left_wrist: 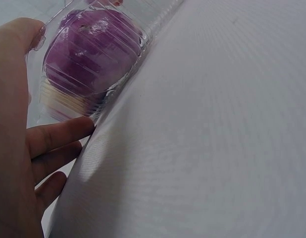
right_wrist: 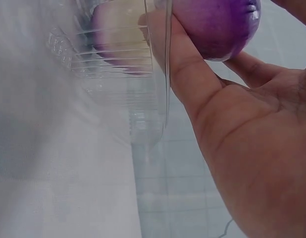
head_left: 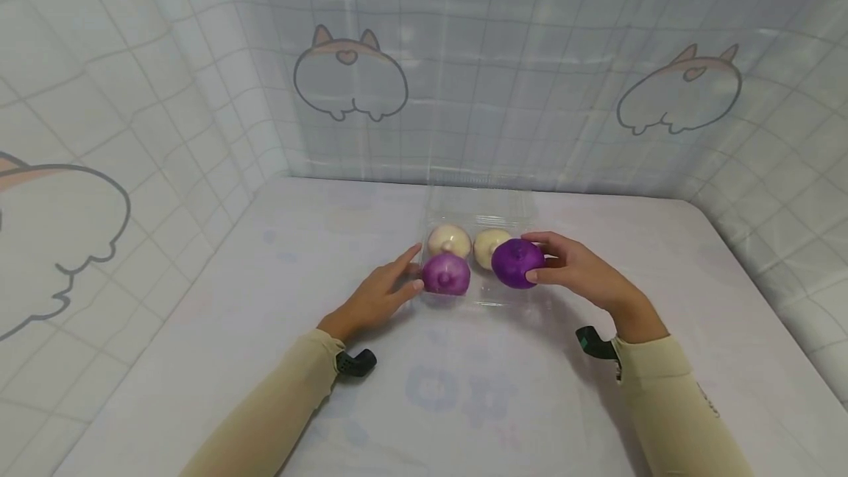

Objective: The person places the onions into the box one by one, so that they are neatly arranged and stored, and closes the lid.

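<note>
- Head view: a clear plastic clamshell tray [head_left: 480, 205] sits on the white cloth-covered surface [head_left: 265, 300], near the far wall with its cartoon-printed white curtain [head_left: 351, 79].
- Head view: two cream-coloured round onions [head_left: 449, 240] lie side by side in the tray's far compartments; a pale purple round onion [head_left: 446, 274] lies in the near left compartment.
- Head view: the left hand [head_left: 380, 293] lies low on the surface with fingers stretched out, its fingertips against the tray's left side just beside the pale purple onion.
- Head view: the right hand [head_left: 576, 271] holds a deep purple round onion [head_left: 517, 263] between thumb and curled fingers, at the tray's near right compartment; whether it rests in the tray cannot be told.
- Head view: both forearms wear beige sleeves [head_left: 669, 403], each with a black wrist mount [head_left: 354, 363].
- Left wrist view: the left hand [left_wrist: 17, 148] has its fingers [left_wrist: 61, 134] straight, touching the ribbed clear wall of the tray [left_wrist: 143, 39]; the pale purple onion [left_wrist: 91, 57] shows through the plastic.
- Right wrist view: the right hand [right_wrist: 242, 148] grips the deep purple onion [right_wrist: 217, 25], the thumb pressed beside the tray's rim [right_wrist: 165, 64]; a cream onion [right_wrist: 123, 29] shows blurred through the plastic.
</note>
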`<state>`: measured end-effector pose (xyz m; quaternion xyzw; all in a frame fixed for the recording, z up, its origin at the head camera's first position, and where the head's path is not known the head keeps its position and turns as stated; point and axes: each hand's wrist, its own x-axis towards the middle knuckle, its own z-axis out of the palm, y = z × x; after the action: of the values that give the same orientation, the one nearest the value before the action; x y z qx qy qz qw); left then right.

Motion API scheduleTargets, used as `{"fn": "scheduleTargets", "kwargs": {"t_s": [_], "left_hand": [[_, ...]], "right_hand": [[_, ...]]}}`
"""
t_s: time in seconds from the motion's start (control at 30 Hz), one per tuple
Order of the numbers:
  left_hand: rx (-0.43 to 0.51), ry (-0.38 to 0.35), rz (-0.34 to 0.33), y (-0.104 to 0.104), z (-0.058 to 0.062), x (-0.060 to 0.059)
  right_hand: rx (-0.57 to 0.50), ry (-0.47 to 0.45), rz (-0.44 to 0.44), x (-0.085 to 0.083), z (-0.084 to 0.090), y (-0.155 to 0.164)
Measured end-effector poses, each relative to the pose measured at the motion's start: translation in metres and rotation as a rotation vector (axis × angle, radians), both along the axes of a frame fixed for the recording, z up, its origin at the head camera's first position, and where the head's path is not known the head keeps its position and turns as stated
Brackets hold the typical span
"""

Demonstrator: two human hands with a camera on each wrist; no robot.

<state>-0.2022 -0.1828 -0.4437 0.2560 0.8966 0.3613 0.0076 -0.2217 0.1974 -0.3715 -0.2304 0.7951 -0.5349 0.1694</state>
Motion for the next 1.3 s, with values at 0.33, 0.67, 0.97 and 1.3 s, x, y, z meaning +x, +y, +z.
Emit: {"fn": "scheduleTargets", "kwargs": {"t_s": [0.33,0.67,0.97,1.3], "left_hand": [[0.007,0.015,-0.005,-0.002,-0.001,-0.001],[0.027,0.0,-0.001,-0.002,-0.002,-0.001],[0.027,0.0,-0.003,-0.003,-0.002,-0.001],[0.014,-0.003,-0.008,-0.001,-0.004,-0.003]], "right_hand": [[0.047,0.026,0.044,0.001,0.001,-0.005],[0.049,0.046,0.075,0.001,0.002,-0.01],[0.095,0.083,0.08,0.003,0.003,-0.013],[0.109,0.077,0.085,0.006,0.0,-0.016]]}}
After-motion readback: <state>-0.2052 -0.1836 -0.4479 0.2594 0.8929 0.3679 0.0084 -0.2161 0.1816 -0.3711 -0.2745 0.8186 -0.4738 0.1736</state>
